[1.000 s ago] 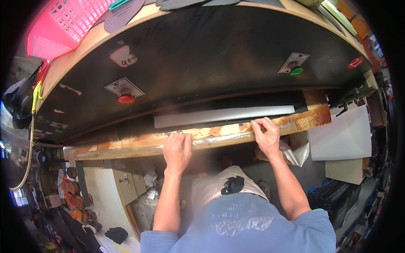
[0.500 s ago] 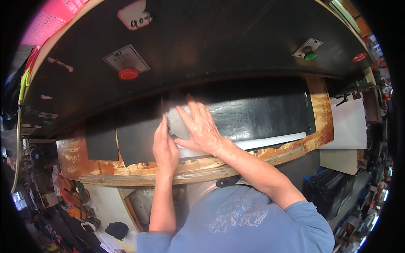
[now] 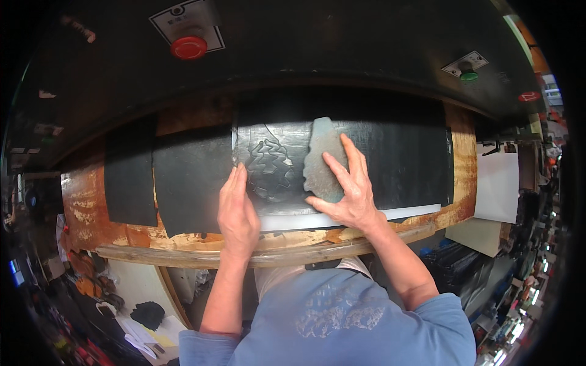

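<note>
A grey flat plate with scalloped edges stands out against the black sheet on the bench. My right hand grips it, thumb at its lower end and fingers along its right side and over its face. To its left, the shiny sheet carries wavy, zigzag cut or pressed outlines. My left hand rests at the left edge of that shiny area, fingers stretched out and close together, holding nothing. A white strip runs along the sheet's near edge.
A dark machine front overhangs the bench's far side, with a red button and a green button. More black sheets lie left on the worn wooden board. A wooden rail edges the near side.
My right hand has moved right with the grey plate, uncovering the wavy outlines. My left hand stays near the same place. The view has shifted, so the machine front sits higher.
</note>
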Available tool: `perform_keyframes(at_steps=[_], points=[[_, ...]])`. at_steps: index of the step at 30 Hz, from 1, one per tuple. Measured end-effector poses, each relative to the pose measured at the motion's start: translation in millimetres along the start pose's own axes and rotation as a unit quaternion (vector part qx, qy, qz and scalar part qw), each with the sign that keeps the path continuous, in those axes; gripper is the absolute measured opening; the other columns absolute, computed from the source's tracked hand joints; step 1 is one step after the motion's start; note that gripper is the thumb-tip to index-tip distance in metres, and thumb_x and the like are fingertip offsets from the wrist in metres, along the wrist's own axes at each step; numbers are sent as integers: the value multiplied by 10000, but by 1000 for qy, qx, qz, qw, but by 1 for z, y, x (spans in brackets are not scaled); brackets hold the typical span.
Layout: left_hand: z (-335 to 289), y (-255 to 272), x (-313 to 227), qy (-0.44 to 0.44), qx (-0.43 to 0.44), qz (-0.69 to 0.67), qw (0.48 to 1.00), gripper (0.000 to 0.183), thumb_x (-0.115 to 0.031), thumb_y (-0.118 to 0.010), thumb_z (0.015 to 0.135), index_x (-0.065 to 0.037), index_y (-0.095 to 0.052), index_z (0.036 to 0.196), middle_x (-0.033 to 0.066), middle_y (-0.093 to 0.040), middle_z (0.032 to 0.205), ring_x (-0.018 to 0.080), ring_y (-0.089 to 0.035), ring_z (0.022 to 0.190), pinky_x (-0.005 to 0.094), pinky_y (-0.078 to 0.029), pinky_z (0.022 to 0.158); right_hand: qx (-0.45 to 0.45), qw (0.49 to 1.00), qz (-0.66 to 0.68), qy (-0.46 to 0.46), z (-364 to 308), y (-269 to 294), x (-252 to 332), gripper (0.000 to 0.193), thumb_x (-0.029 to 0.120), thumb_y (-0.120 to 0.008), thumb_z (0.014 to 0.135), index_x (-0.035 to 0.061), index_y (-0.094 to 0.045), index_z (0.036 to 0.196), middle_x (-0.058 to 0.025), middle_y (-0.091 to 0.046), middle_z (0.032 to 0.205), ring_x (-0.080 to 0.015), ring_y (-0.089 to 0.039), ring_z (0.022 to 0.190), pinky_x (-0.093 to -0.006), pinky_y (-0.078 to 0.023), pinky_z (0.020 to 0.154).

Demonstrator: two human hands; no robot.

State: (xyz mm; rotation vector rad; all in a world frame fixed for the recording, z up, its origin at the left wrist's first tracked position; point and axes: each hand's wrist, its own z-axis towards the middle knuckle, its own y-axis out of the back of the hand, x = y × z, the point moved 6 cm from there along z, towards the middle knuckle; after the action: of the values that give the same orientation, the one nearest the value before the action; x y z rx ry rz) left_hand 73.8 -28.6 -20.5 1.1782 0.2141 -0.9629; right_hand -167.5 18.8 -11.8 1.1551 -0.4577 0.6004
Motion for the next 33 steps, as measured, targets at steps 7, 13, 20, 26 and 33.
perform_keyframes(at_steps=[7,13,20,26,33], points=[[3,-2,-1,2,11,16,1000,533,186,-539,980,45,-570,1493,247,-662,1460,440,-630,1368,484,-518,1162,-5,999,21,33,-2,-3,1,864,207,-987,630,-12,-668,1402,-372,-397,1627,-533,-490,1423,-569,-496,1147],[-2,7,-9,3,10,14,1000,509,158,-561,985,47,-577,1482,252,-655,1466,456,-613,1385,523,-497,1174,17,1000,25,5,0,-9,-2,911,241,-978,665,-11,-609,1459,-345,-406,1630,-522,-478,1444,-564,-476,1178],[-65,-2,-65,-76,55,-125,988,213,72,-728,929,-5,-735,1129,176,-744,933,353,-721,819,428,-582,771,-36,993,102,41,3,23,4,829,278,-959,767,12,-623,1476,-296,-540,1546,-461,-521,1427,-519,-453,1192],[-77,-17,-46,-122,25,-48,991,122,42,-780,909,-23,-710,985,143,-664,767,337,-659,672,448,-536,628,-445,893,62,4,-29,169,-32,154,-25,-720,989,29,-623,881,-52,-613,838,-132,-574,747,-285,-495,680],[-62,-18,-39,-93,21,18,995,128,-48,-753,976,-8,-681,878,184,-693,796,391,-683,736,475,-548,685,-388,918,35,-66,-55,199,-61,253,101,-728,1043,-2,-592,856,-77,-581,745,-149,-517,667,-328,-456,632]])
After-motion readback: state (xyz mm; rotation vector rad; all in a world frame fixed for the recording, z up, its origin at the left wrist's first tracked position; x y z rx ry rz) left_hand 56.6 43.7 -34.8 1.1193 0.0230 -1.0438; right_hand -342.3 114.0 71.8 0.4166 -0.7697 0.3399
